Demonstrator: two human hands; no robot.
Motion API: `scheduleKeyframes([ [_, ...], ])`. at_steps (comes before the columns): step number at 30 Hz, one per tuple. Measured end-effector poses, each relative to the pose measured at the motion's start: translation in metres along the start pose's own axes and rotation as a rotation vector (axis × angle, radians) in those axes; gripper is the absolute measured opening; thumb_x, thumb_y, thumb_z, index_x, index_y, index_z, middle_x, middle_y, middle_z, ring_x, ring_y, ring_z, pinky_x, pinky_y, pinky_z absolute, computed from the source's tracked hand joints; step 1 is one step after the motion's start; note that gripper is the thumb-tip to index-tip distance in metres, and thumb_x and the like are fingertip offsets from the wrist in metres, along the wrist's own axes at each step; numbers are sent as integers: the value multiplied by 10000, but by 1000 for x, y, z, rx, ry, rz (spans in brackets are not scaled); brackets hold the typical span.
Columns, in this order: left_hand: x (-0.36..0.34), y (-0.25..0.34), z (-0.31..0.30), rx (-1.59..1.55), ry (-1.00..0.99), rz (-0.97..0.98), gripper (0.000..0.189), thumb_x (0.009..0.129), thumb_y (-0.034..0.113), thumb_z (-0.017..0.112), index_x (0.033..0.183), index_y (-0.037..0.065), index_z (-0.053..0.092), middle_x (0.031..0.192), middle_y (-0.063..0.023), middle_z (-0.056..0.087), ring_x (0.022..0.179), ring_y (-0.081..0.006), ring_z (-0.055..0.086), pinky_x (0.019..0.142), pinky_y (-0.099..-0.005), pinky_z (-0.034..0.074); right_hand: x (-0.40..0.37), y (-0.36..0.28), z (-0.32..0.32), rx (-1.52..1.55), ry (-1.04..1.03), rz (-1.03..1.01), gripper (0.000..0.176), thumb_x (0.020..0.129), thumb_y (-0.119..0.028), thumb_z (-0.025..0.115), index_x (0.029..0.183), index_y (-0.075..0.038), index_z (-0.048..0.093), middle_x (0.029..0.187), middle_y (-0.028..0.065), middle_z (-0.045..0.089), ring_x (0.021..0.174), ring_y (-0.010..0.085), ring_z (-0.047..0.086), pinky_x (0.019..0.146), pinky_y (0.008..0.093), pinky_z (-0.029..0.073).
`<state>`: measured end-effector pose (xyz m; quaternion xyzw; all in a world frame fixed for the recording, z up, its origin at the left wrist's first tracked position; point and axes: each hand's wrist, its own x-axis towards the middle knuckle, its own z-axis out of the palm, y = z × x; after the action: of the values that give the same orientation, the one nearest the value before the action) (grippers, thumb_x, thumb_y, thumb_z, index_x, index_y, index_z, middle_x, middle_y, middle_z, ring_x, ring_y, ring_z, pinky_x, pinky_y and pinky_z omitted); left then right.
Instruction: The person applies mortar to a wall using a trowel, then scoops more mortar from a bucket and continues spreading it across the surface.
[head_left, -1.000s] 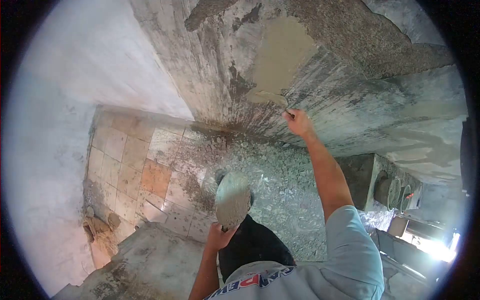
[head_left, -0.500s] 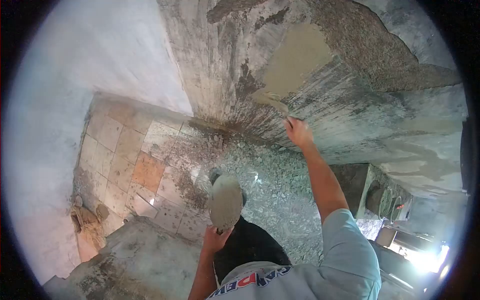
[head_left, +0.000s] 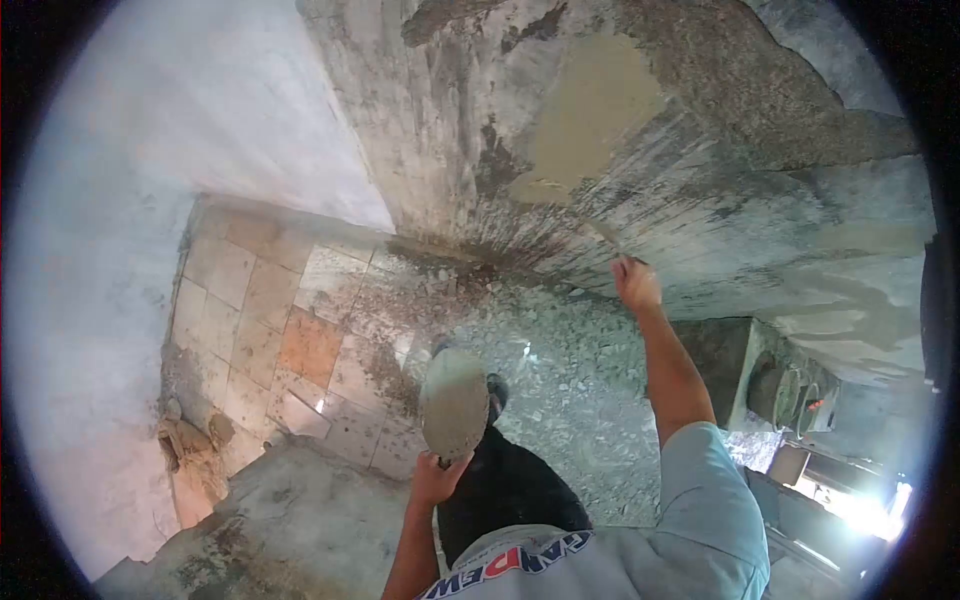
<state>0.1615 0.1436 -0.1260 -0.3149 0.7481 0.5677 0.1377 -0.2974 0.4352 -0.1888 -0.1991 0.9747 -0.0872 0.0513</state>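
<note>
Low in the middle, my left hand [head_left: 440, 478] is closed round the near end of an oval board [head_left: 454, 405], whose top is grey and looks coated. My right hand [head_left: 638, 284], with its arm stretched toward the wall, grips a small trowel [head_left: 606, 233] by the handle. The trowel's thin blade points up and left, close to the streaked wall [head_left: 680, 200]; whether it touches cannot be made out. Up and left of the blade is a smooth patch of wet-looking plaster [head_left: 590, 115].
Rubble [head_left: 560, 400] covers the floor below the wall. Dirty tiles [head_left: 265, 300] lie to the left, with a crumpled bag [head_left: 195, 455] at their lower edge. A concrete ledge [head_left: 300, 520] is at the lower left, and a box-like block [head_left: 710, 365] juts out at the right.
My right hand and the trowel have moved right and down, away from the plaster patch's lower edge. My left hand still holds the board. The view has shifted slightly.
</note>
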Motion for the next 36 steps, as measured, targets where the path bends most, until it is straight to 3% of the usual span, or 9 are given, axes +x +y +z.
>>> scheduleKeyframes([
  [4,8,20,5,7,-64,23,283,865,243,779,1013,5,742,877,-197,751,839,-299,758,715,-411,557,13,-51,-10,44,96,-205,328,1014,-374,553,1124,-97,689,1013,186,715,878,422,686,726,527,565],
  [10,12,32,9,11,-121,44,293,870,239,775,1038,1,736,908,-188,758,859,-287,758,746,-410,560,54,-115,-36,-42,-36,9,339,1012,-396,551,1128,-110,692,960,193,719,865,431,684,723,542,559],
  [16,12,27,4,-17,-67,119,294,868,238,773,1028,-6,732,904,-193,754,841,-298,754,739,-404,558,40,-56,-24,57,257,-109,288,1007,-350,585,1030,-80,682,864,206,699,784,455,668,661,548,540],
  [19,11,15,-2,23,-89,66,292,867,238,772,1017,-9,733,885,-189,752,815,-298,750,718,-401,552,16,-36,-25,122,236,-80,273,1000,-317,604,954,-52,649,822,209,677,749,459,659,623,534,525],
  [22,9,11,5,-19,-67,36,289,867,243,773,1001,-10,734,853,-184,747,780,-292,744,690,-399,543,-4,-14,-18,17,197,-25,316,1027,-360,564,1052,-57,651,790,197,686,696,407,682,585,545,541],
  [26,9,26,9,-1,-41,112,289,867,249,774,987,-11,733,815,-181,739,758,-276,741,668,-393,536,10,-50,-9,195,319,-332,336,1040,-426,535,1039,-108,645,779,176,685,662,405,669,559,549,541],
  [32,15,13,14,-14,-120,84,291,867,254,776,996,-3,734,794,-171,733,721,-257,734,644,-383,532,56,-104,-3,191,104,10,364,995,-377,608,1072,-37,710,859,222,706,815,447,678,711,517,552],
  [33,14,10,13,-8,-114,84,289,866,257,778,987,-1,734,783,-170,729,708,-258,730,637,-385,530,61,-94,8,207,105,-27,421,989,-423,605,1179,-65,715,871,230,717,841,450,687,739,516,566],
  [36,11,9,10,28,-69,87,280,862,258,783,963,2,734,754,-168,718,675,-256,721,621,-390,522,62,-77,20,236,90,-64,416,995,-437,593,1172,-82,719,847,227,715,831,453,688,732,530,565],
])
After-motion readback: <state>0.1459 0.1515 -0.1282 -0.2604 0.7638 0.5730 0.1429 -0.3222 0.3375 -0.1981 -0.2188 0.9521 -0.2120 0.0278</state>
